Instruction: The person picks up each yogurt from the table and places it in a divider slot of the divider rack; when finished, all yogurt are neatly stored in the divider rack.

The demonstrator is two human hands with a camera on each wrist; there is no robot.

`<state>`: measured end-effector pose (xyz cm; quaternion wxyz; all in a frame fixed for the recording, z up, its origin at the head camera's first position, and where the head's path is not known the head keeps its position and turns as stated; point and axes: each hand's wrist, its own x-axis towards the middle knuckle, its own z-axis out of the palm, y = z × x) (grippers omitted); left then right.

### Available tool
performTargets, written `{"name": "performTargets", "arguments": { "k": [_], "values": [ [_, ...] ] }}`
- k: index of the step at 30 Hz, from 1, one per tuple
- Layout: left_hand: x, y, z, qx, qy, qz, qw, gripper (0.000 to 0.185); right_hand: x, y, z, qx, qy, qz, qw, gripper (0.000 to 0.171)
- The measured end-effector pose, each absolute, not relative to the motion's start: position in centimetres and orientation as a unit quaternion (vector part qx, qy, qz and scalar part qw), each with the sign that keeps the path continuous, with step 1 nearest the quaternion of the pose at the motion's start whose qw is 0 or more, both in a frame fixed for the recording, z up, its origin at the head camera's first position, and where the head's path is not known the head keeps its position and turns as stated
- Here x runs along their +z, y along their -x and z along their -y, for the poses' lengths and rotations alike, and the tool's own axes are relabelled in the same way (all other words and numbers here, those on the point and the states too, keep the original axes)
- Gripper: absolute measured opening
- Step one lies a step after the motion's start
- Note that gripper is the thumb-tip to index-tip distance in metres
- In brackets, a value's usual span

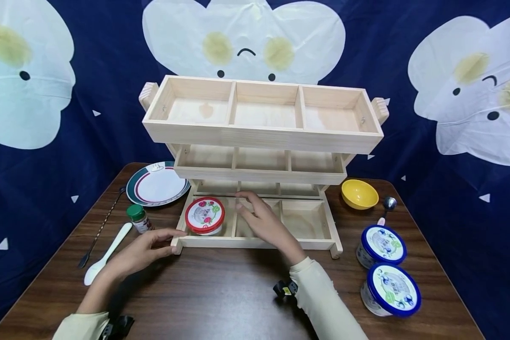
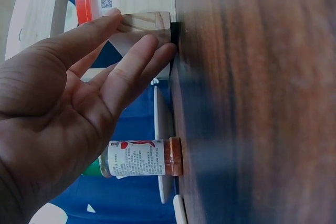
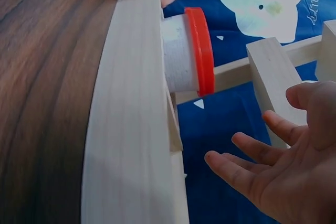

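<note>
A tiered wooden rack (image 1: 263, 134) with divided trays stands on the table. In its lowest tray, a white tub with a red lid (image 1: 204, 216) occupies the left compartment. My left hand (image 1: 146, 248) is at that tray's front left corner, thumb and fingers pinching the wooden end block (image 2: 144, 21). Over the middle compartment of the same tray is my right hand (image 1: 263, 222), fingers loosely spread and holding nothing; the right wrist view shows it apart from the tub. Beside my left hand stands a small spice jar with a green cap (image 1: 138, 218).
Left on the table lie stacked plates (image 1: 158, 184), a long twisted bar spoon (image 1: 102, 229) and a white spoon (image 1: 108, 255). Right are a yellow bowl (image 1: 359, 194), a metal scoop (image 1: 389, 204) and two blue-lidded tubs (image 1: 381, 244). A blue curtain (image 1: 102, 156) hangs behind.
</note>
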<state>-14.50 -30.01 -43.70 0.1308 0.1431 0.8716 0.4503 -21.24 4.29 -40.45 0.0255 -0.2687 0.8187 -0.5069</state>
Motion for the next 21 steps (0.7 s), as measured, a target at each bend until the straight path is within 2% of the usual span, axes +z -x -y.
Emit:
{"name": "performTargets", "arguments": {
  "k": [15, 21],
  "values": [
    [-43.9, 14.5, 30.2, 0.465, -0.140, -0.863, 0.142, 0.039, -40.0, 20.1, -9.0, -0.499, 0.228, -0.836, 0.009, 0.041],
    [-43.8, 14.5, 30.1, 0.456, -0.151, -0.868, 0.131, 0.038, -39.4, 19.5, -10.5, -0.499, 0.223, -0.837, 0.002, 0.042]
  ]
}}
